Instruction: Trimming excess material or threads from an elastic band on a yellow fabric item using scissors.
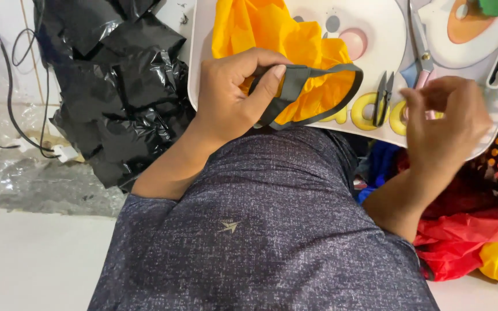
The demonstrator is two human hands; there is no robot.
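Left hand (231, 98) pinches grey-edged yellow fabric (295, 52); right hand (448, 124) perhaps holds thread.

Left hand (231, 95) pinches grey strap (312, 86) on orange fabric (278, 34); right hand (448, 124) near snips (383, 98).

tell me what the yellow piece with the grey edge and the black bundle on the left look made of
Yellow piece: thin woven cloth, matte, with soft crumpled folds. Its grey edge, pinched by the left hand: flat fabric binding, probably. Black bundle: plastic sheet, glossy, with sharp shiny creases.
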